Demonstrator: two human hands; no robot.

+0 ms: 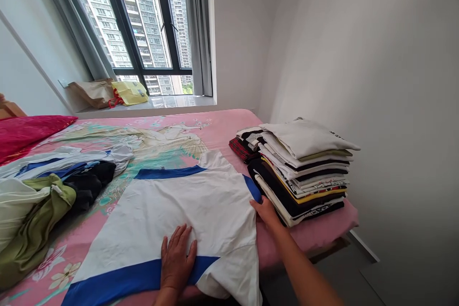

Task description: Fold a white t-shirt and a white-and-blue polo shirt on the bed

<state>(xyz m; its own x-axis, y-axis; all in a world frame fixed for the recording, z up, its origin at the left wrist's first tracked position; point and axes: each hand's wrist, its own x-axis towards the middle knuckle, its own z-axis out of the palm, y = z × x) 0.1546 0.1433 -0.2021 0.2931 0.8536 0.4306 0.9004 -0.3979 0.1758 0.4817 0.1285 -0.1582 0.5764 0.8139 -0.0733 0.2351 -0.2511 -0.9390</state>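
A white T-shirt with blue side panels [154, 210] lies spread on the bed, its far sleeve [218, 160] pointing away and its near sleeve hanging over the bed's front edge. My left hand [177, 258] rests flat on the shirt, over its near blue panel, with fingers apart. At the shirt's right end, my right hand [264, 210] is closed on the fabric by the blue neckline [252, 188]; its thumb shows, while the other fingers are partly hidden. Close beside that hand stands a tall stack of folded clothes [304, 167].
Loose clothes [53, 191] in white, olive, black and blue lie heaped at left. A red pillow [32, 134] is behind them. The pink floral bedsheet [229, 124] covers the bed. A paper bag [93, 93] and a yellow bag [131, 93] sit on the windowsill. A wall stands at right.
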